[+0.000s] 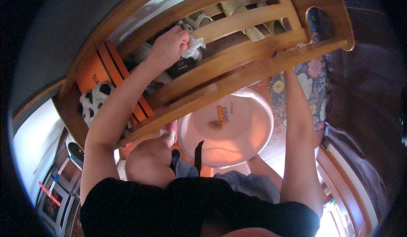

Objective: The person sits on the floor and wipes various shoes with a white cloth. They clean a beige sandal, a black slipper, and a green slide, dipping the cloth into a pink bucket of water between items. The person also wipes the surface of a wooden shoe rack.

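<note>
My left hand (170,47) is closed on a crumpled white tissue or cloth (193,47), at the left end of the slats of a wooden rack (222,68). Shoes (237,9) lie behind and below the slats. My right forearm reaches up to the rack's front rail at the right; the right hand (287,50) is mostly hidden by the rail, so its grip cannot be made out. Below the rack, in front of my knees, is a round, pale plastic basin (238,119) with printing and a dark spot on its bottom.
An orange box (109,68) with black stripes stands in the rack's left end, with a black-and-white fluffy item (95,101) beside it. Floral fabric (313,87) lies at the right, near dark draped cloth (359,78). A red-headed tool (49,194) is at lower left.
</note>
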`<state>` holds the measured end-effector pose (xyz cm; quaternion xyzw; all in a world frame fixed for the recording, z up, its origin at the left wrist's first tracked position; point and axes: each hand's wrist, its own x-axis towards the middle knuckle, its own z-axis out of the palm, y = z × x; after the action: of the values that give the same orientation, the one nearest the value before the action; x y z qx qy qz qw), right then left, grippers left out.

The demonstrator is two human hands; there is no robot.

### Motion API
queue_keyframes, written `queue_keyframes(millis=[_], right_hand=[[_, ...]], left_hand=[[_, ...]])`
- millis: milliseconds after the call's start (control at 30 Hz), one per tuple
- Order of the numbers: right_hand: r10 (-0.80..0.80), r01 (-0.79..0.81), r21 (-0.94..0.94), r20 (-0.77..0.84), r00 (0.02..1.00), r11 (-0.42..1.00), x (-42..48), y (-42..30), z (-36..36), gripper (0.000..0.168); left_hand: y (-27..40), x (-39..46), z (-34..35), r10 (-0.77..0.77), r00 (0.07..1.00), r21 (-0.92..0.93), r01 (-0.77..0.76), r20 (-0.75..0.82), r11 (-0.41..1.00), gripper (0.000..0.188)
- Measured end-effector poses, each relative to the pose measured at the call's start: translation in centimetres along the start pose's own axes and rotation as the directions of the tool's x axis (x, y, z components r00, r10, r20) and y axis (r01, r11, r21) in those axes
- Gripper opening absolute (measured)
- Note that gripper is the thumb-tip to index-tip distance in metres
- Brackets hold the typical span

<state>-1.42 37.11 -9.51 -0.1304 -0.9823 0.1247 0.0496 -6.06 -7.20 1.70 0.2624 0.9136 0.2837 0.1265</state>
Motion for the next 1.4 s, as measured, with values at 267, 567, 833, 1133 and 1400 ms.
queue_keyframes(millis=[267, 567, 833, 1133, 1400], right_hand=[[0.358, -0.315, -0.254, 0.146, 0.922, 0.914, -13.2, 4.1, -13.0, 0.065], [0.437, -0.666, 0.704, 0.533, 0.725, 0.246, -25.9, -1.0, -29.5, 0.029], [0.019, -0.557, 0.691, 0.635, 0.772, -0.460, -31.2, -9.8, -32.8, 0.035], [-0.158, -0.593, 0.740, 0.575, 0.803, -0.319, -31.2, -14.7, -33.2, 0.032], [0.002, -0.431, 0.900, 0.432, 0.902, 0.069, -30.7, -16.1, -33.3, 0.050]], left_hand=[[-0.1, 0.7, -0.6, 0.073, 0.997, 0.079, -0.076, 0.035, 0.994, 0.007], [-1.5, -7.2, -10.0, -0.226, 0.933, 0.783, -0.085, 0.279, 0.616, 0.018], [16.8, -7.6, -14.2, 0.041, 0.883, -0.304, -0.204, -0.467, 0.930, 0.016], [30.3, -13.2, -9.5, -0.142, 0.766, -0.732, -0.518, -0.627, 0.442, 0.016], [32.7, -12.4, -6.7, 0.643, 0.568, 0.097, -0.706, -0.513, 0.701, 0.017]])
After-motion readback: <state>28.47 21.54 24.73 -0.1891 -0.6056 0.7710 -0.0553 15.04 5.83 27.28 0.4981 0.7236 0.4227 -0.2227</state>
